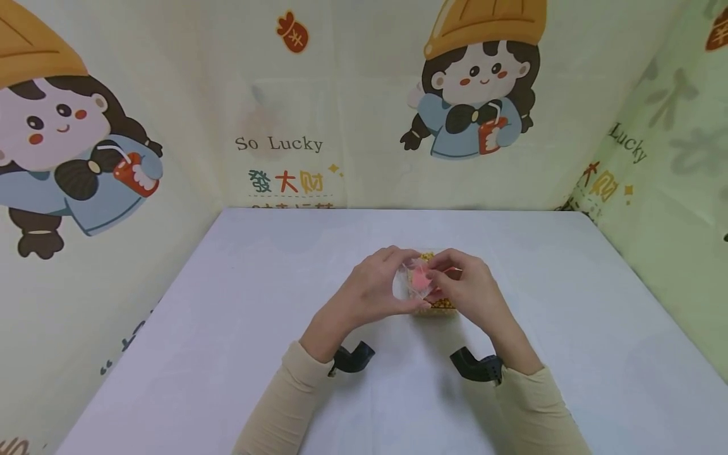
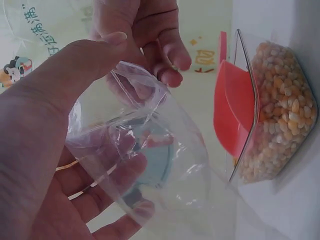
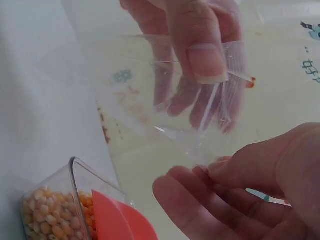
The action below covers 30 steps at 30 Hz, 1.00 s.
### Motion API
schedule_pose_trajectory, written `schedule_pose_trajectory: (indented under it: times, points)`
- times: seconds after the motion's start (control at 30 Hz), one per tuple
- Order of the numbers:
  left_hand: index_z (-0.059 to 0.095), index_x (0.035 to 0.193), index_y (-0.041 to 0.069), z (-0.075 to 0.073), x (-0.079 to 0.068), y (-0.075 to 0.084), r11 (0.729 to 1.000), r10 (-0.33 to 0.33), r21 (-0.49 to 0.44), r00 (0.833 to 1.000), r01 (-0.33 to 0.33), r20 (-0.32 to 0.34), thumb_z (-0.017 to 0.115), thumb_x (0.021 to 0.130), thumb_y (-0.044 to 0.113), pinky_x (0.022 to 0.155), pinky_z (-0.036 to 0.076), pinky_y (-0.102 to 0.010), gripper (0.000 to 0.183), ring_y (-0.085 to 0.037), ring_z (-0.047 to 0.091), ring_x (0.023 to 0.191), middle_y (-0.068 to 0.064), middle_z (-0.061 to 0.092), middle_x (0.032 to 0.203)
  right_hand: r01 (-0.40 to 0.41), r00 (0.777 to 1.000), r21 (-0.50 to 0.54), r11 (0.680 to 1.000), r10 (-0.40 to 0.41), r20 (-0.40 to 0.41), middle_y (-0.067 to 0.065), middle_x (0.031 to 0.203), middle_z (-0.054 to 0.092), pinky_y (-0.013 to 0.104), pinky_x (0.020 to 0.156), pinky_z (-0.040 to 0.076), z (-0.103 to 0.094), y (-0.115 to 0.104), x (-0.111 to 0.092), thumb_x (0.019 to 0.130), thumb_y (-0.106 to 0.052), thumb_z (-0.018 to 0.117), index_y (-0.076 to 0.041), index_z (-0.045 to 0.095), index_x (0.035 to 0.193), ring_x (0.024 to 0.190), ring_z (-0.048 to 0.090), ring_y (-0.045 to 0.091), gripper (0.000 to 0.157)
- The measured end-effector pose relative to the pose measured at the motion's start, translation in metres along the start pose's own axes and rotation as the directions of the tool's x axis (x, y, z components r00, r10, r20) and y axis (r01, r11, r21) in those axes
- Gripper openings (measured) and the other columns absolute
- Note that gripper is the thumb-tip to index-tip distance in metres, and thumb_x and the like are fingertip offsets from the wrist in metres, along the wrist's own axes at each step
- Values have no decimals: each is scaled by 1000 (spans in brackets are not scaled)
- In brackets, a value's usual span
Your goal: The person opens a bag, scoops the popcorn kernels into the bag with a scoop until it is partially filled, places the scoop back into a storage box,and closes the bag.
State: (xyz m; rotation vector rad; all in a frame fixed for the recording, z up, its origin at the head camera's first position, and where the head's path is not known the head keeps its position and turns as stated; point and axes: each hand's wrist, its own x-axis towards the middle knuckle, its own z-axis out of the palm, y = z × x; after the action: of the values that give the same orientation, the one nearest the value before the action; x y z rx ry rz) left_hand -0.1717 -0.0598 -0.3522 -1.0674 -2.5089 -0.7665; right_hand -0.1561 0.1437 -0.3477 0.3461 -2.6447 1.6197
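Observation:
A clear plastic zip bag hangs between my two hands, above the corn container. My left hand holds it near its ridged zip strip, thumb on the near side and fingers showing through the film behind. With thumb and forefinger, my right hand pinches the end of the bag's edge; its other fingers are spread below. Under the hands, a clear box is filled with yellow-orange corn kernels. A coral-red scoop sticks up out of it. No kernels show inside the bag.
The box stands on a white tabletop that runs back to a cream printed cloth backdrop. Another cloth side rises at the right. Each wrist carries a black camera mount.

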Motion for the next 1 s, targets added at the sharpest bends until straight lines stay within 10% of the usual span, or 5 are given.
schedule_pose_trajectory:
  times: [0.57,0.8,1.0]
  points:
    - [54,136,10,-1,-1,-9,990,-139,19,984,138,116,83,79,41,89,55,-32,72,-17,60,108,-5,63,118,6,967,-228,974,-64,-245,10,101,70,10,76,48,-32,7,-4,99,-20,60,-7,67,107,92,68,21,17]
    - [52,138,9,-1,-2,-10,978,-202,-20,963,209,175,82,80,40,95,54,-35,73,-19,58,115,-6,61,126,-105,952,-245,964,27,-304,18,114,67,52,100,50,-53,22,-5,101,-24,54,-3,65,114,111,61,32,27]
    - [52,138,8,-1,-2,-10,969,-229,-45,955,241,190,82,80,40,98,53,-36,73,-19,58,118,-4,60,129,-251,960,-259,933,205,-191,25,133,57,63,100,43,-63,37,-3,103,-32,47,-1,55,132,129,49,44,44]
